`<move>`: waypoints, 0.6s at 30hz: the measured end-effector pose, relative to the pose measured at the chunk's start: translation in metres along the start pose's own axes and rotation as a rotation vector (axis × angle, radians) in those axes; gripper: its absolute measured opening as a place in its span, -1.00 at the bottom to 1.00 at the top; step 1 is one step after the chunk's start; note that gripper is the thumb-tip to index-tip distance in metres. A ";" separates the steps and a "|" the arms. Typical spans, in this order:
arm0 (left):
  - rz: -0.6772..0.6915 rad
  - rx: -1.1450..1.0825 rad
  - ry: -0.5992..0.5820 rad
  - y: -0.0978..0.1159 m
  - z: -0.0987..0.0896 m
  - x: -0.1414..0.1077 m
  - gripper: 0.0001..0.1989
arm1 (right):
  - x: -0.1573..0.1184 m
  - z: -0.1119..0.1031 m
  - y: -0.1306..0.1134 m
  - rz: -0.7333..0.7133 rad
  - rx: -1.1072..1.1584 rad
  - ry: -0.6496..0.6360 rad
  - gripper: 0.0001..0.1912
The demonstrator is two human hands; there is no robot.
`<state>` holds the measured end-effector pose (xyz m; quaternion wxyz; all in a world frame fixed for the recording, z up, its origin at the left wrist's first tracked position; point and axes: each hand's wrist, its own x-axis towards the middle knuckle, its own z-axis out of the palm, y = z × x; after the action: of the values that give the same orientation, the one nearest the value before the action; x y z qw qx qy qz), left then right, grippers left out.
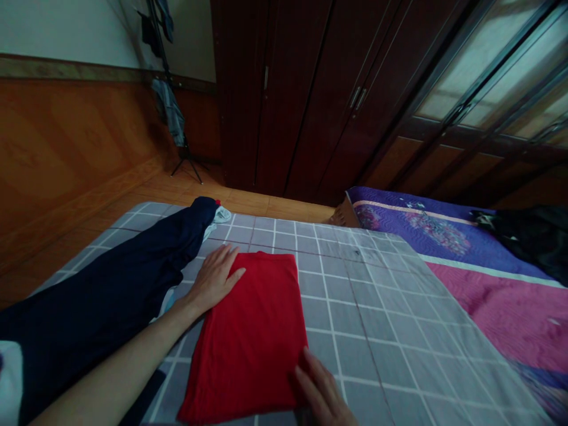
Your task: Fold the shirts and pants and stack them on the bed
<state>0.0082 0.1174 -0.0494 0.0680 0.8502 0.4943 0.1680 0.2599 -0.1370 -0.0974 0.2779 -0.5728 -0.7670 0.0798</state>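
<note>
Cloth (257, 337), red and folded, lies at six o'clock in the view on a grey checked sheet (373, 343), whose broad surface probably helps it lie flat. The left hand (215, 277) rests at the cloth's eleven o'clock corner, fingers extended and slightly spread, gripping nothing, likely to keep that end from shifting. The right hand (323, 390) is at its four o'clock edge, fingers a little bent; I cannot tell whether they pinch the fabric or merely press it, though the position would suit steadying that side. A navy garment (119, 278) lies towards nine o'clock, apart from the cloth, which leaves it room. The red fabric looks plain and nearly rectangular, with a mostly smooth face and layered folds along its nine o'clock side.
</note>
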 end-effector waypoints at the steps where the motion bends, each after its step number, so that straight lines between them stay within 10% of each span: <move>1: -0.031 -0.002 0.008 -0.006 -0.002 0.002 -0.44 | 0.007 -0.005 0.001 0.088 0.101 0.028 -0.45; 8: -0.110 0.078 -0.040 -0.017 -0.016 0.008 -0.56 | 0.072 -0.034 0.002 0.716 0.743 -0.043 -0.45; 14: -0.224 0.042 -0.182 -0.014 -0.023 0.012 -0.69 | 0.095 -0.043 -0.026 0.731 0.712 -0.325 -0.85; 18: -0.274 -0.097 -0.148 -0.013 -0.025 0.013 -0.75 | 0.092 -0.040 -0.036 0.717 0.790 -0.273 -0.88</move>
<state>-0.0052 0.1334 -0.0271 0.1675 0.7807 0.5903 0.1179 0.2330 -0.0722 -0.0178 0.3253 -0.6346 -0.4646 0.5250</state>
